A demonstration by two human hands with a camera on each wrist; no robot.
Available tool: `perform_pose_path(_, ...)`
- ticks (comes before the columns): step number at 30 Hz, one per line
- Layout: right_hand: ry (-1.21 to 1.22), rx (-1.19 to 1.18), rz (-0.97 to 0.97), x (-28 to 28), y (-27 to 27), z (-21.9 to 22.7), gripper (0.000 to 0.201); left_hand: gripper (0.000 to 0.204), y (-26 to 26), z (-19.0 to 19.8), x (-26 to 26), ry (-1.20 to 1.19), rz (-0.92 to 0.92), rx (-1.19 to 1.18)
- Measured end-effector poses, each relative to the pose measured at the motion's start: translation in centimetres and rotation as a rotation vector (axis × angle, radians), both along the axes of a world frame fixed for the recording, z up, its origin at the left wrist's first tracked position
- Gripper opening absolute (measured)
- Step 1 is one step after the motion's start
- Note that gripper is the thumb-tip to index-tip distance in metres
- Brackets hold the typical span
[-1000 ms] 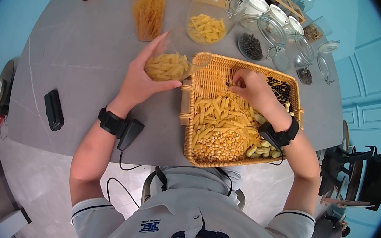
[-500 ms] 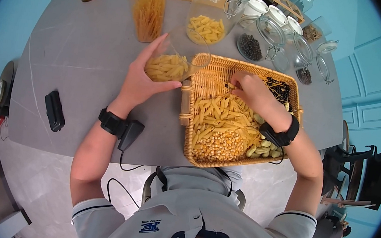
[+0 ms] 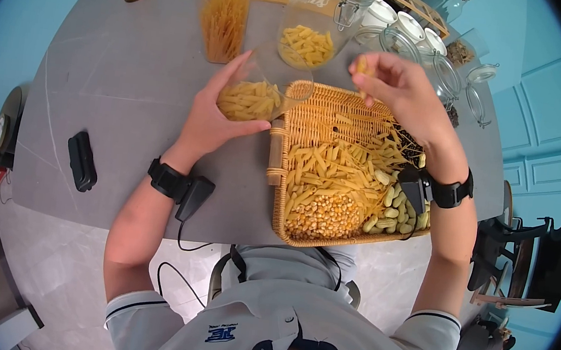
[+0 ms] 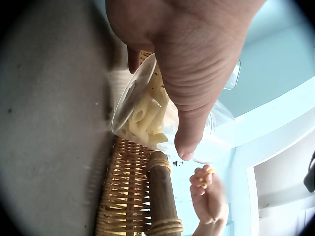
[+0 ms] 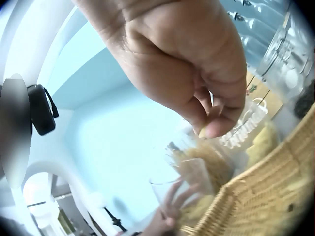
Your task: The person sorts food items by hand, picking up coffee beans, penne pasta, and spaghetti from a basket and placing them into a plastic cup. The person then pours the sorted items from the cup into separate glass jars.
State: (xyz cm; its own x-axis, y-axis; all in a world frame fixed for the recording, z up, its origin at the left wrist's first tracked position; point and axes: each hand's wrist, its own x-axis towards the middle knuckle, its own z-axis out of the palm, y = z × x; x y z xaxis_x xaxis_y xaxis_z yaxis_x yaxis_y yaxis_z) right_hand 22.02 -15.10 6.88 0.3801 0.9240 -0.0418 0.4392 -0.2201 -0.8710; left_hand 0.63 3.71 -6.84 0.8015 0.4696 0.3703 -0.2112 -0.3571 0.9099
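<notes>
My left hand (image 3: 212, 119) grips a clear container (image 3: 275, 71) that holds penne (image 3: 249, 101). The container leans on its side, its mouth toward the wicker basket (image 3: 311, 115). Above the basket's far edge, my right hand (image 3: 404, 92) pinches penne (image 3: 363, 65) between thumb and fingers; the right wrist view shows a pale tip of it (image 5: 203, 132). In the basket lie more penne (image 3: 319, 169), corn kernels (image 3: 324, 214), peanuts in shells (image 3: 390, 215) and thin pasta sticks. Dark beans at its far right are partly hidden by my right wrist.
Behind the basket stand a large clip-top jar (image 3: 316, 13) with penne and a tall container (image 3: 225, 23) of spaghetti. Farther right are open glass jars (image 3: 447, 76) and white lidded pots (image 3: 409, 27). A black case (image 3: 81, 161) lies at the left of the grey table (image 3: 126, 74).
My right hand has come up out of the basket and toward its far edge, with penne in its fingers. My left hand and the container have hardly moved.
</notes>
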Motion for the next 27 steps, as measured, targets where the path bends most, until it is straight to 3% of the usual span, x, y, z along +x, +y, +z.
perform_pose_path(1,0.038,0.058,0.014,-0.7,0.8,0.2,0.015,0.105,0.0,0.0,0.0,0.001,-0.001,0.003)
perform_pose_path(4,-0.223,0.048,0.119,-2.4,3.3,-0.2,0.021,0.104,-0.1,0.2,0.1,0.001,-0.015,-0.021)
perform_pose_path(10,0.046,0.158,0.126,-2.0,4.1,-1.8,0.032,0.105,-0.2,0.4,0.0,0.004,-0.008,-0.017)
perform_pose_path(13,0.414,0.190,-0.013,-0.6,2.7,-1.9,0.030,0.101,-0.2,-0.2,0.1,-0.021,0.034,-0.042)
perform_pose_path(16,0.281,0.142,-0.015,2.5,1.1,-4.3,0.025,0.101,-0.2,-0.2,0.1,-0.025,0.035,-0.023)
perform_pose_path(19,-0.314,-0.120,-0.029,3.3,-0.3,-7.5,0.019,0.101,-0.2,-0.1,0.1,-0.019,0.032,-0.031)
perform_pose_path(22,-0.625,-0.148,0.073,2.0,-1.1,-8.9,0.020,0.104,-0.2,0.4,-0.1,0.015,-0.003,-0.002)
perform_pose_path(26,-0.870,-0.067,0.168,1.0,-1.9,-10.0,0.021,0.104,-0.1,0.1,0.0,0.012,0.004,0.016)
perform_pose_path(27,-0.796,-0.051,0.153,1.0,-1.8,-9.8,0.020,0.105,-0.1,0.2,0.0,0.012,0.002,0.019)
